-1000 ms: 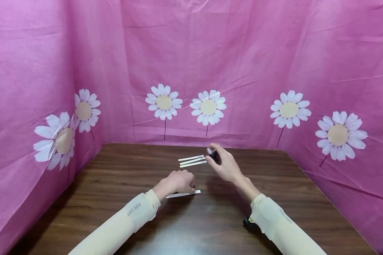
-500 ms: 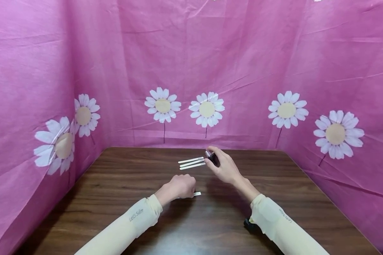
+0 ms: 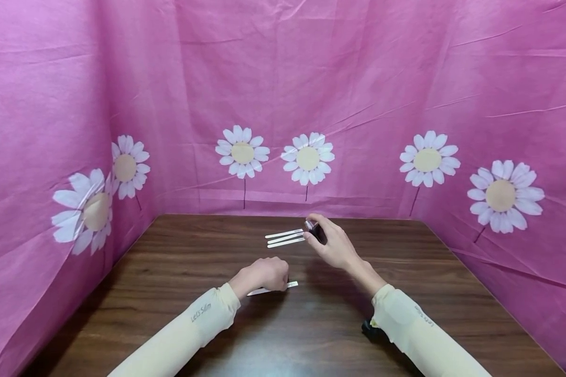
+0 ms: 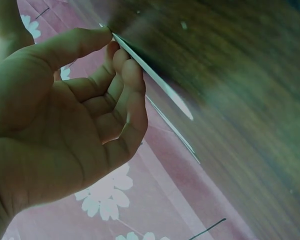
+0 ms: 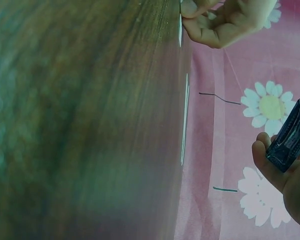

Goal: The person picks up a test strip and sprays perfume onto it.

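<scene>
My left hand (image 3: 263, 273) pinches a slim white paper strip (image 4: 157, 77) between thumb and fingertips, low over the brown table. Both ends of this strip show past the hand in the head view; its middle is hidden. Further back, my right hand (image 3: 337, 246) holds a small dark bottle (image 3: 318, 232) with a shiny top, tilted, thumb on one side and fingers round the other. In the right wrist view the dark bottle (image 5: 290, 137) is cut by the frame edge. Three more white strips (image 3: 284, 239) lie side by side just left of the bottle, their right ends close to my right thumb.
The brown wooden table (image 3: 170, 314) reaches back to a pink cloth (image 3: 368, 94) printed with daisies, which encloses the back and both sides. A black object (image 3: 370, 329) shows under my right sleeve, likely part of the wrist gear.
My left hand dips slightly forward over the strip, then shifts a little so the strip's near end shows again. My right hand keeps the bottle in about the same place. The head view wobbles slightly.
</scene>
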`<state>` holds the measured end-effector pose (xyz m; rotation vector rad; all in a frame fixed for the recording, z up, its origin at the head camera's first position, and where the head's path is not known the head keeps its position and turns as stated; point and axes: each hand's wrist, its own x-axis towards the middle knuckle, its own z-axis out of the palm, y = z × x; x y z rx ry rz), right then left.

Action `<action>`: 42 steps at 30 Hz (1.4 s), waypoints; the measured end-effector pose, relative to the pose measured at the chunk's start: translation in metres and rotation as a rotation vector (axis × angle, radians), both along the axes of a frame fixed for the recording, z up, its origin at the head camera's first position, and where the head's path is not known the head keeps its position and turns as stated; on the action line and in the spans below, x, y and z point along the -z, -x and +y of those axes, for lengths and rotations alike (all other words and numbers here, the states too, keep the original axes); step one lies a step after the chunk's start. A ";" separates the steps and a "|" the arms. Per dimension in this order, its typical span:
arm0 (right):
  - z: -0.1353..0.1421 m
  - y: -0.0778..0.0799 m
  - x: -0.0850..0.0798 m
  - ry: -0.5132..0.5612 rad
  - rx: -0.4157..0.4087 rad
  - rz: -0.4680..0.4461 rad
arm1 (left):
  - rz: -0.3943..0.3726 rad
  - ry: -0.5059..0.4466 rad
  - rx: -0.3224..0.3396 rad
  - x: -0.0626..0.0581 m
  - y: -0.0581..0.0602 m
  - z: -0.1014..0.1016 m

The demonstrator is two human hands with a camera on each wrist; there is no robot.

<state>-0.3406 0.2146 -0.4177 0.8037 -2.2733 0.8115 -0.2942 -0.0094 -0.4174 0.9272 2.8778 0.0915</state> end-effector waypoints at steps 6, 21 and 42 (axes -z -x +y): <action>0.001 0.001 0.000 -0.002 -0.005 -0.011 | -0.009 0.011 -0.013 -0.003 -0.002 0.001; 0.001 -0.002 0.000 -0.009 -0.022 0.006 | -0.035 -0.053 0.022 0.003 0.003 0.000; 0.001 -0.004 -0.002 0.015 -0.047 0.011 | -0.115 -0.291 0.129 0.001 0.014 -0.003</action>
